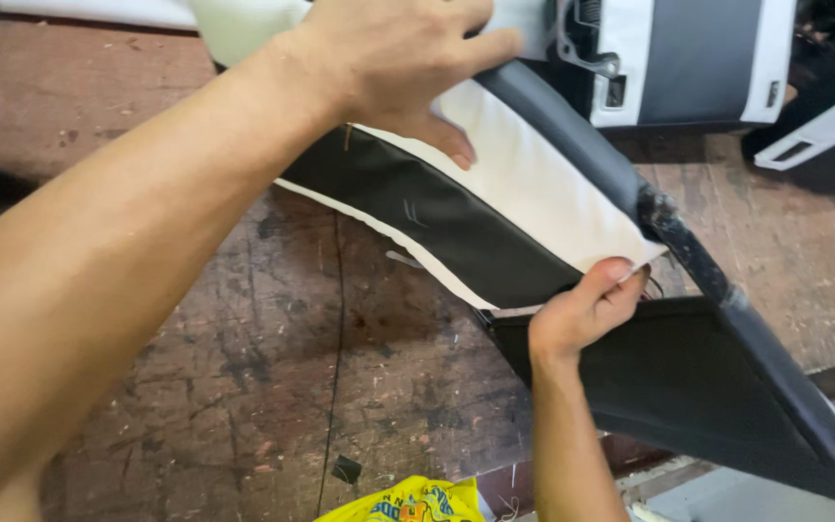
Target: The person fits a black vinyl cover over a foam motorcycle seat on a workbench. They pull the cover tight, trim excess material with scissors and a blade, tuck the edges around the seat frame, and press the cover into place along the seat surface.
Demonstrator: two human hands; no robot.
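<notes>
Stretching across the middle of the view is a white and black cover [495,208], laid over a long dark panel [698,377] that slants from the upper centre down to the lower right corner. The right hand [582,309] has its grip closed on the lower edge of the cover, thumb and fingers pinching the white fabric where it meets the panel's bare, rough-coated rim [688,246]. The left hand [408,58] lies flat on the upper part of the cover, fingers spread and pressing down, not closed around anything; its forearm crosses the left half of the view. The panel and cover sit above a worn, scratched brown worktop [244,367]. Behind them, at the top right, stand more grey and white upholstered parts [698,58]. A yellow printed bag [417,503] lies at the bottom edge, near the right forearm.
</notes>
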